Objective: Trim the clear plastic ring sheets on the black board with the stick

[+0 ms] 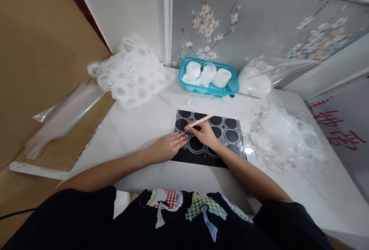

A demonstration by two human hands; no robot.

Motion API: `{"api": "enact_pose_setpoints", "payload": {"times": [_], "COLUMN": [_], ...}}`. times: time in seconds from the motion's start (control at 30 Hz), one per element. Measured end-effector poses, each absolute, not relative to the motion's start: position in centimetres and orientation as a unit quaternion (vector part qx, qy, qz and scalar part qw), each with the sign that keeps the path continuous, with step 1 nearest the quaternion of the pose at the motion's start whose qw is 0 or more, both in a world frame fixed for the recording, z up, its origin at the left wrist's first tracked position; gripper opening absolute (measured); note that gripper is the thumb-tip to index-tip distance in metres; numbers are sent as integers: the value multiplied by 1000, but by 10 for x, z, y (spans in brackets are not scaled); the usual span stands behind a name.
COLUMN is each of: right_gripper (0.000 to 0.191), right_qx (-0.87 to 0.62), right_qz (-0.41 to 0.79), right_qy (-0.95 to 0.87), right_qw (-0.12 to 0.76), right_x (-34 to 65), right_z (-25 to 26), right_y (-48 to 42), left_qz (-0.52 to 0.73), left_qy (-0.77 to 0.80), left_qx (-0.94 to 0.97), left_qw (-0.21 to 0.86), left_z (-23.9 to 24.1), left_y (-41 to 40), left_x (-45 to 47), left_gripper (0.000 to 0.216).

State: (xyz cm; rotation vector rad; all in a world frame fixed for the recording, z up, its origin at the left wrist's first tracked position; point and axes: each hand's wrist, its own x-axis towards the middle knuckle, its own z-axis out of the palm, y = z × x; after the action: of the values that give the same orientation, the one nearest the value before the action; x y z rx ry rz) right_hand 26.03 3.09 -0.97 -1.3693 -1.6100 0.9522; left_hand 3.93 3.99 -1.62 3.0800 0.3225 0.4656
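A black sheet (pixel 198 160) lies on the white table, overlaid with a clear sheet of joined pale rings (pixel 231 135). My left hand (pixel 168 146) rests flat at the sheet's left edge, fingers stretched out and close together. My right hand (pixel 204 133) is over the rings, its fingers closed on a thin cream-coloured stick (pixel 201 120). The stick slants up to the right, and its lower end is near my left fingertips. What that end touches is too small to make out.
Behind the sheet stands a blue basket (pixel 187 87) with several white ring rolls. Ring sheets are heaped at the left (pixel 135 77) and the right (pixel 285 134). A zip bag with white contents (pixel 256 79) sits by the wall; clear plastic sleeves (pixel 66 115) lie far left.
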Motion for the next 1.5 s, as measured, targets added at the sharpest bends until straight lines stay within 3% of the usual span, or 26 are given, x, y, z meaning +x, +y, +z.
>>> {"api": "enact_pose_setpoints", "payload": {"times": [0.77,1.0,1.17,1.23,1.4,1.5], "right_gripper": [21,19,32,27,25,27], "right_qx": [-539,-448,-637,-631,-573,-577], "right_qz": [299,153,-41,-13,234,261], "right_qy": [-683,-838,-606,-618,-678,-657], "right_qw": [392,270,474,468,397,409], "right_x": [260,268,308,314,303,300], "right_z": [-14,-11,16,18,-7,-18], "right_y": [22,40,75,61,1,-8], "left_qz": [93,61,81,115,170,137], "left_qy": [114,153,134,125,93,67], "left_qx": [974,959,964,965,967,976], "left_qw": [174,231,213,199,167,157], "left_z": [-16,-8,-10,-9,-5,-6], "left_y": [46,44,52,53,49,44], "left_x": [41,46,42,41,53,65], "left_gripper": [40,40,42,37,32,37]}}
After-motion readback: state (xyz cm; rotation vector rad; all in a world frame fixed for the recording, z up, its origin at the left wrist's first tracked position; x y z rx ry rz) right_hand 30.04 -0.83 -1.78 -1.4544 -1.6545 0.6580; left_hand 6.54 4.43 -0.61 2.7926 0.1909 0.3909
